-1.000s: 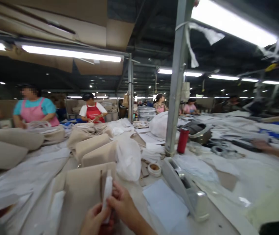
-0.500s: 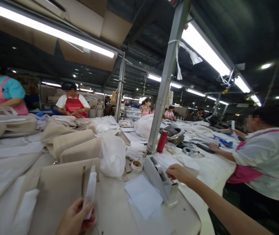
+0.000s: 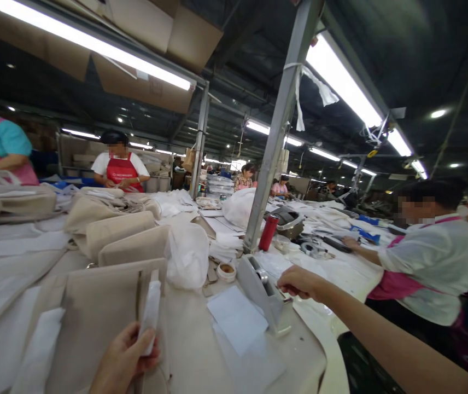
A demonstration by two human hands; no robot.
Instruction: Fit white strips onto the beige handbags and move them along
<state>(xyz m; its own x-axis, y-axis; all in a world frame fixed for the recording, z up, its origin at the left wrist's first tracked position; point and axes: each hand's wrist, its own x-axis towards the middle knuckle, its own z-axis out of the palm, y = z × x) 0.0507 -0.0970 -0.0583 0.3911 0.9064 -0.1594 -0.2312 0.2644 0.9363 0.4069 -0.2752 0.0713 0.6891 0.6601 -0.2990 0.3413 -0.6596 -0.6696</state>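
A soft white folded strip (image 3: pixel 151 313), thin and slightly crumpled like tissue or thin foam, is standing upright in the lower left of the frame, where the left hand (image 3: pixel 124 362) is pinching its lower end between thumb and curled fingers. Just behind it a flat beige fabric piece (image 3: pixel 98 312) with a matte woven look is lying on the pale worktable (image 3: pixel 201 361), and further up the frame plump beige bags (image 3: pixel 123 235) are piling beside a glossy white plastic bag (image 3: pixel 187 254). At the centre a grey wedge-shaped tape dispenser (image 3: pixel 263 293) of hard plastic is sitting on the table, with smooth white paper sheets (image 3: pixel 237 317) lying flat just left of it and a small roll of tape (image 3: pixel 226 270) near its far end. The right hand (image 3: pixel 299 283) is reaching in from the lower right, fingers curled in a narrow grip at the dispenser's cutting end; whether it is holding tape cannot be told. A slanted grey metal post (image 3: pixel 277 131) is rising behind the dispenser, a red cylindrical bottle (image 3: pixel 268 232) standing at its foot. At the right edge a person in a white top and pink apron (image 3: pixel 431 262) is working at the same table.
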